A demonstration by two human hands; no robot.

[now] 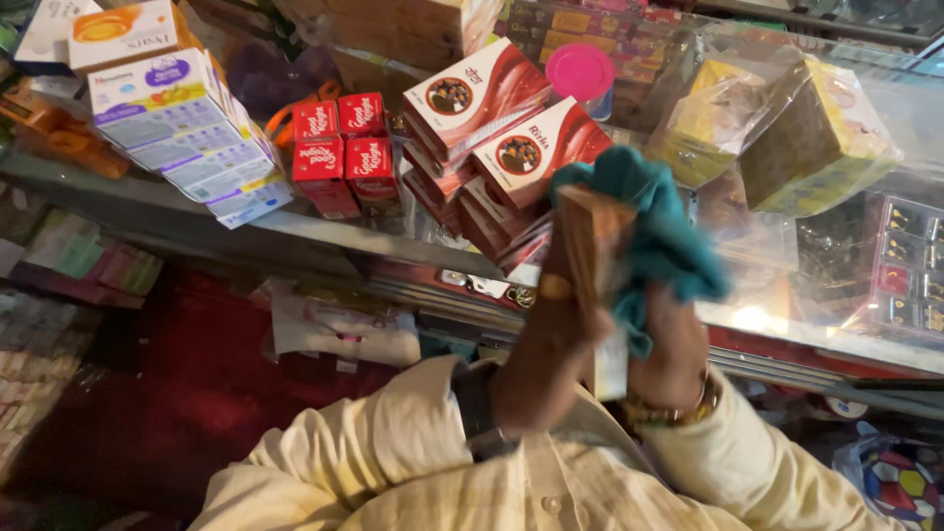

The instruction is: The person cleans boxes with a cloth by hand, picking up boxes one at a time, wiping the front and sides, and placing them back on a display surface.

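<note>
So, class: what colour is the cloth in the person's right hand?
Teal blue-green cloth, seen in the head view.

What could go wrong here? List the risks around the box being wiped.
1. The left hand holds the long box upright while the right hand rubs it with the teal cloth; it might slip.
2. The cloth hangs near the tilted red box stack on the glass counter and could nudge it.

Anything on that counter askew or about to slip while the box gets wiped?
Yes. The stack of red-and-white boxes behind the left hand is fanned and tilted, not squared. The white boxes at the left also lean, overhanging the counter edge. No spills or damage visible.
</note>
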